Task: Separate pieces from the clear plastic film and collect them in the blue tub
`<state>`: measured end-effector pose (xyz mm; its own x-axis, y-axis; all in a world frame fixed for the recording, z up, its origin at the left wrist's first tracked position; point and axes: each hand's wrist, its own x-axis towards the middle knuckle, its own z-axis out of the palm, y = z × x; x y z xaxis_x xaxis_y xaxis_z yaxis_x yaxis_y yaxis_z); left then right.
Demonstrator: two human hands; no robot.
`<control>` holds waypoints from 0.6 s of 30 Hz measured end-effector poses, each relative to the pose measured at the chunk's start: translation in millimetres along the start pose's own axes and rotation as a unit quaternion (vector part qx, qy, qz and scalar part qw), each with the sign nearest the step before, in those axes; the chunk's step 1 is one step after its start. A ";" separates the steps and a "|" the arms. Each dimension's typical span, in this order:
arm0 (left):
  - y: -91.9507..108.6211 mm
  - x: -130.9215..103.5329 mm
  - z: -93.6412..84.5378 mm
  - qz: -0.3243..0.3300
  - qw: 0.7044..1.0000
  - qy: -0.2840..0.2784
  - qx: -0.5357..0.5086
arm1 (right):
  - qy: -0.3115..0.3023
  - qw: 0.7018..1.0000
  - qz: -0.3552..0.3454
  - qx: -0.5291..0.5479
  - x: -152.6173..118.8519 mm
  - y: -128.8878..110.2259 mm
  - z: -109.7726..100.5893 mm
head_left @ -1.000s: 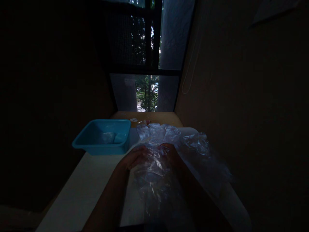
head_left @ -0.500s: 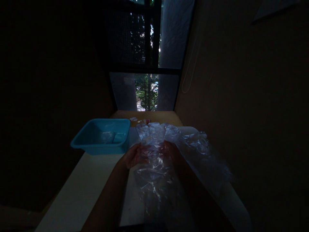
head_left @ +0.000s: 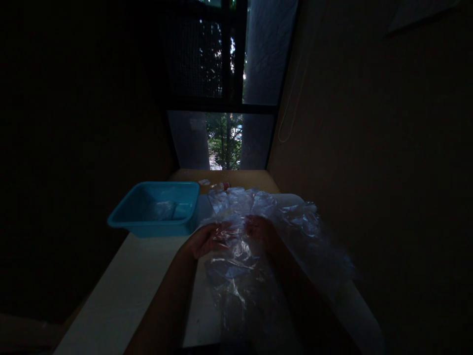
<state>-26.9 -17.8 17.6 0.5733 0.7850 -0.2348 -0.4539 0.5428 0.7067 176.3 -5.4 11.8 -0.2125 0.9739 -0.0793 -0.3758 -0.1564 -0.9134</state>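
Note:
Crumpled clear plastic [head_left: 242, 251] lies over the middle of the white table and hangs toward me. My left hand [head_left: 209, 240] grips its left side, with the fingers partly under the film. From the right, my right hand [head_left: 258, 229] is closed on the same plastic, its fingertips near the middle. More clear plastic [head_left: 305, 219] spreads over the table's right side. The light is dim, and the film partly hides the fingers of both hands.
A blue basin [head_left: 158, 225] with a clear plastic item in it stands at the table's [head_left: 121, 286] back left. A small bottle [head_left: 223, 186] lies on the wooden ledge [head_left: 254, 178] beneath the window. Walls rise on both sides.
My right hand has shifted slightly inward over the plastic, and my left fingers lie a little flatter. The film between them has creased differently. The basin has not moved.

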 end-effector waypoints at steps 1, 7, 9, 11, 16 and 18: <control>0.2 0.6 -0.2 0.004 1.000 0.001 -0.009 | 0.006 1.000 0.008 0.007 0.1 -0.1 0.6; 4.8 0.4 -0.5 0.010 0.998 -0.001 -0.059 | 0.035 0.999 -0.006 -0.016 -5.9 -4.6 9.9; 5.5 -0.2 -0.2 0.012 0.998 -0.002 -0.061 | 0.035 0.998 -0.017 -0.040 -9.1 -6.7 12.3; 5.3 -0.5 0.1 0.015 0.998 -0.005 -0.055 | 0.025 0.997 -0.031 -0.060 -11.3 -8.7 13.6; 2.8 -1.2 0.2 0.022 1.000 -0.016 -0.016 | 0.022 0.991 -0.050 -0.122 -10.6 -9.0 12.3; 1.5 -1.9 0.5 0.031 0.999 -0.014 0.014 | 0.019 0.988 -0.057 -0.145 -8.7 -7.1 10.1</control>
<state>-28.3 -18.6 19.5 0.5640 0.8079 -0.1709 -0.4705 0.4845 0.7375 171.8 -14.5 23.0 -0.1479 0.9888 0.0217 -0.1200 0.0038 -0.9928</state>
